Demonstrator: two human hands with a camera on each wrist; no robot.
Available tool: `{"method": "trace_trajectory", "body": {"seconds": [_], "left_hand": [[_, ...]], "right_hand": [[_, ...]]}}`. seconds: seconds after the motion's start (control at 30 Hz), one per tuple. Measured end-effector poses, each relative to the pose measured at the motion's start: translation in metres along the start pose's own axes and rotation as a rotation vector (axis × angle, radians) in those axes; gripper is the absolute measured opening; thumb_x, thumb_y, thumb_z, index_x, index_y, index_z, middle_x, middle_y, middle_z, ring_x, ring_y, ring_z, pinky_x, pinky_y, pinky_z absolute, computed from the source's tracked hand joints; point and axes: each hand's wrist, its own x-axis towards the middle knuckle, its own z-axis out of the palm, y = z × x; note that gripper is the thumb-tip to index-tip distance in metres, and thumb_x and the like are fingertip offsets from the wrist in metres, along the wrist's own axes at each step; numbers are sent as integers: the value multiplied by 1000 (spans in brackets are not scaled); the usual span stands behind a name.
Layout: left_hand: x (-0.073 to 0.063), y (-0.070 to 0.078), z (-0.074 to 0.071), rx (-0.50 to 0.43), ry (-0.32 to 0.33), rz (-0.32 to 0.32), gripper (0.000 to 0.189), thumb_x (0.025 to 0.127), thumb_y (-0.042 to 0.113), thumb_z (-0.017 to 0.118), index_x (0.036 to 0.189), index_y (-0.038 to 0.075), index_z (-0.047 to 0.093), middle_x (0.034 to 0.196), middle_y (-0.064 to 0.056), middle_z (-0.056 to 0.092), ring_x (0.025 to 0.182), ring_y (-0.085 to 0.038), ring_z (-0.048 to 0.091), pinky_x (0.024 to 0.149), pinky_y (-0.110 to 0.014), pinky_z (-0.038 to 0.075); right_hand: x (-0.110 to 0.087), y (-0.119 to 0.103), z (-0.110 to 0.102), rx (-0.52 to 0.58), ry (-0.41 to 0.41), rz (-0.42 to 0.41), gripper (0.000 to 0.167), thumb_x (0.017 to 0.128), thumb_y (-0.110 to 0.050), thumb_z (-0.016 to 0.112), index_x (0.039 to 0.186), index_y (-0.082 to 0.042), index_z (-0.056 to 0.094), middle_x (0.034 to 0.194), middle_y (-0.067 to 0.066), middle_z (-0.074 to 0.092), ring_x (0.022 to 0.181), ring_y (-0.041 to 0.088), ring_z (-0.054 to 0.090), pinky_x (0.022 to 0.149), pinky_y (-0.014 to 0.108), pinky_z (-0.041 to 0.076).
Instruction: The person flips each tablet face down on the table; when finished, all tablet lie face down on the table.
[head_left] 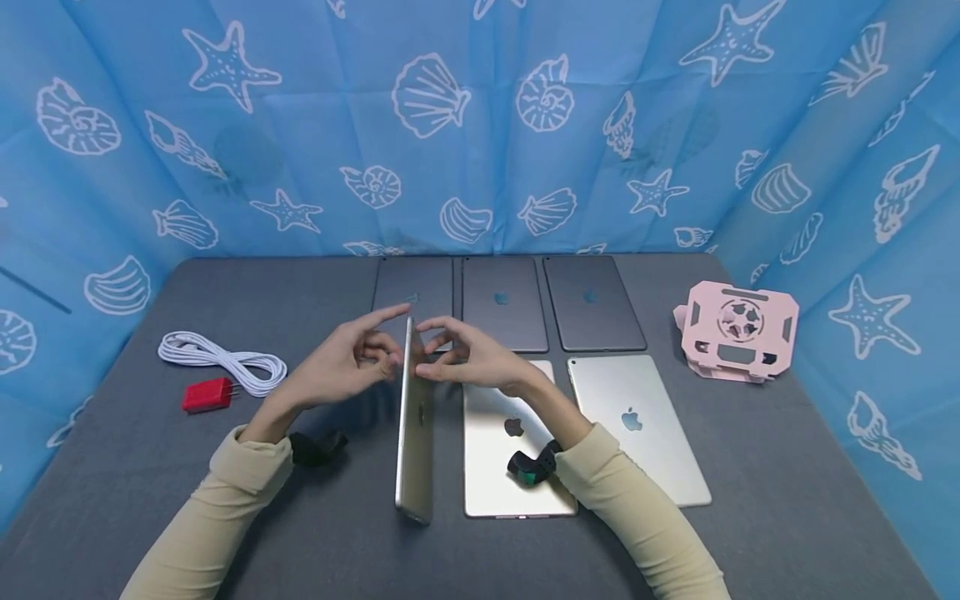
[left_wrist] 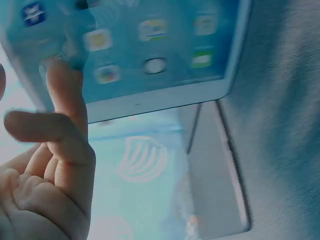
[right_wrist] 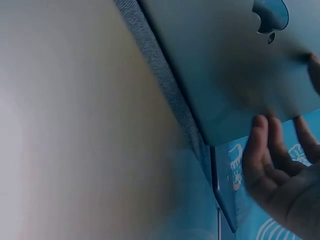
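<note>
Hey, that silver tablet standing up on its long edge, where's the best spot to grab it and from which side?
Grip the upright tablet by its top edge, coming from above with a hand on each face. It stands on its thin long edge, so flanking faces steady it, as the left hand and right hand do now.

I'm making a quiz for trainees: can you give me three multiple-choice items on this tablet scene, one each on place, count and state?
1. Where is the red plug?
A. left of the hands
B. on the pink stand
C. beside the dark tablets

2. How many dark tablets lie in the back row?
A. one
B. three
C. five

3. How is the tablet between the left hand and right hand placed?
A. flat, face down
B. on edge
C. on the stand

Key: 1 A, it lies by the white cable; 2 B, three lie side by side; 3 B, fingers steady its top.
</note>
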Motion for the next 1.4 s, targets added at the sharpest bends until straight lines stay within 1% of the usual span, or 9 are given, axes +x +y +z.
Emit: {"method": "trace_trajectory", "body": {"seconds": [0.17,0.37,0.5,0.57,0.73,0.87,0.97,1.27,1.4], "left_hand": [[-2,2,-7,-2,-28,-13,78,97,18,71,161,5,28,105,-14,74,89,-27,75,79,-29,61],[-6,2,-13,2,-50,-36,79,97,17,71,161,3,26,107,-14,74,92,-19,75,84,-27,60],[-9,3,-18,-1,-66,-42,79,97,12,71,161,-1,26,109,-16,74,92,-11,74,85,-26,60],[-10,3,-20,-12,-69,-47,79,96,9,71,160,-2,25,108,-18,74,91,-11,74,85,-26,60],[-14,-1,-27,-72,-67,-67,77,94,3,71,158,-5,28,103,-12,75,86,-19,76,78,-27,59],[-18,-5,-32,-131,-69,-86,76,93,-1,70,157,-7,29,98,2,76,81,-15,75,78,-25,58],[-21,-6,-35,-162,-71,-109,76,92,-2,71,156,-9,29,94,7,76,81,-12,74,79,-25,59],[-28,-7,-44,-149,-86,-181,79,91,3,74,155,-8,31,87,4,75,77,-17,74,80,-28,59],[-30,-9,-47,-169,-106,-210,80,91,3,74,155,-9,28,85,4,74,74,-16,71,81,-28,58]], "right_hand": [[-1,6,3,-199,-24,69,67,95,-18,74,152,-11,42,125,16,59,104,21,66,89,35,56],[-1,6,7,-382,-31,79,72,93,-24,77,153,-8,41,129,17,61,124,31,58,107,44,49],[-1,5,11,-478,-16,75,78,89,-27,81,154,-9,41,133,17,61,129,34,57,110,47,48],[0,4,13,-509,-8,75,82,87,-27,83,155,-9,40,134,18,61,129,35,57,111,47,47],[0,3,18,-566,6,56,85,86,-28,85,155,-9,40,132,17,62,125,33,58,109,46,48],[0,3,20,-612,13,40,86,86,-29,85,156,-9,40,131,16,62,123,30,58,106,46,49],[-1,2,22,-628,14,30,86,86,-28,84,157,-9,39,131,17,63,123,30,59,107,47,47],[-3,0,29,-640,20,53,88,86,-27,85,157,-7,38,137,18,61,131,34,52,120,54,32],[-4,0,31,-642,28,56,89,85,-25,85,157,-7,38,140,18,60,133,34,50,122,55,29]]}}
